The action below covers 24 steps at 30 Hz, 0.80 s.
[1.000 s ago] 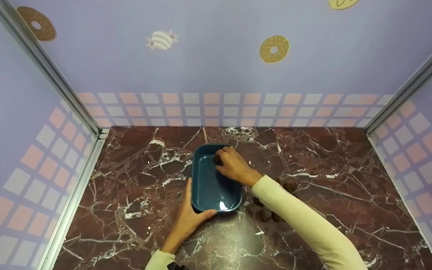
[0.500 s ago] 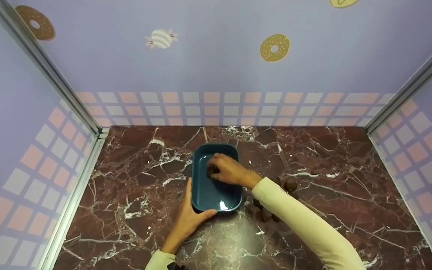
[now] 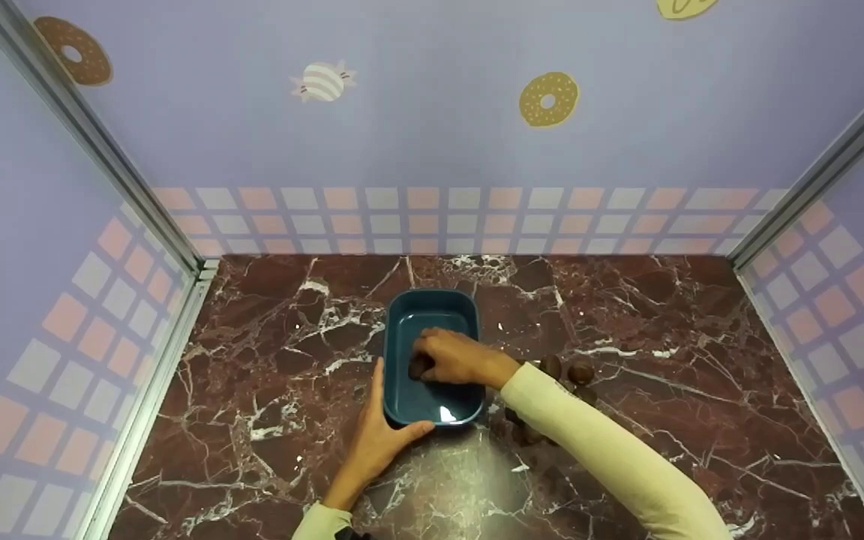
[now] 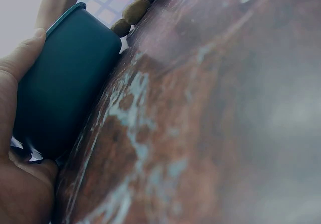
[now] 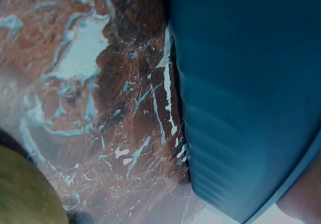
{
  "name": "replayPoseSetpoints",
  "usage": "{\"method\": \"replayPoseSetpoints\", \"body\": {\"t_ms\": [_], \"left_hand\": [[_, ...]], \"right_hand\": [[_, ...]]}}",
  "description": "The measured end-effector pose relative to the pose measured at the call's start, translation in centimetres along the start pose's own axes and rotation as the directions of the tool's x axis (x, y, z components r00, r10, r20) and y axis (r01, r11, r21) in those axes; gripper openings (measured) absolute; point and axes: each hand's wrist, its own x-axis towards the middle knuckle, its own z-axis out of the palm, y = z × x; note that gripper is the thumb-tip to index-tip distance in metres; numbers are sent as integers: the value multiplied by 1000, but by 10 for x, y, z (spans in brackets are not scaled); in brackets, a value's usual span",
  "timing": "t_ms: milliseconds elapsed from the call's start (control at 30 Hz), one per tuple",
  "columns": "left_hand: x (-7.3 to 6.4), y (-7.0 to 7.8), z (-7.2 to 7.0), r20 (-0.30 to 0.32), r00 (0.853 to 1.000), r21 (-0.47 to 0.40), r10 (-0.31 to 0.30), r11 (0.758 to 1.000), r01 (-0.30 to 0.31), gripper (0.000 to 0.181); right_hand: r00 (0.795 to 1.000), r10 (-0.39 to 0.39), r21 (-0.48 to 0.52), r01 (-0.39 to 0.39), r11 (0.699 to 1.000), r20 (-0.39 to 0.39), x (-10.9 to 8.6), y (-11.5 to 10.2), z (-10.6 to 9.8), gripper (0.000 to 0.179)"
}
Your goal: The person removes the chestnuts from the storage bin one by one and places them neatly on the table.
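Note:
A deep teal rectangular baking dish (image 3: 396,360) stands on the marble-patterned tabletop. At its near left corner my left hand (image 3: 376,433) rests against it, thumb along the near rim and straight fingers along the left wall. The left wrist view shows that thumb on the outer wall of the dish (image 4: 70,78). Inside the dish my right hand (image 3: 453,356) pinches a small dark brown rounded thing (image 3: 420,365), low over the bottom. Its exact kind is unclear. The right wrist view shows mostly the outside of the dish (image 5: 241,98), with the right fingers hidden.
Several similar brown rounded things (image 3: 580,373) lie right of the dish, partly under the right sleeve (image 3: 604,442). One looms blurred and olive-brown (image 5: 25,194) in the right wrist view. Lilac walls (image 3: 432,135) enclose the back and sides of the table.
My right hand has moved nearer to me within the dish, and slightly left, still holding the brown thing. The left hand and the dish have stayed put.

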Motion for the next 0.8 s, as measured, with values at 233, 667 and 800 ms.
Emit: {"method": "replayPoseSetpoints", "body": {"t_ms": [233, 667, 800], "left_hand": [[0, 0, 0, 0, 1000, -17, -7, 1000, 7, 136], [0, -2, 1, 17, 1000, -44, 8, 999, -7, 135], [0, -2, 1, 17, 1000, -56, -6, 998, 7, 136]], "right_hand": [[999, -21, -22, 20, 1000, -35, -9, -7, -7, 28], [990, -13, 46, 19, 999, -138, -45, -8, -28, 35], [988, -8, 53, 17, 998, -157, -56, -7, -31, 36]]}}
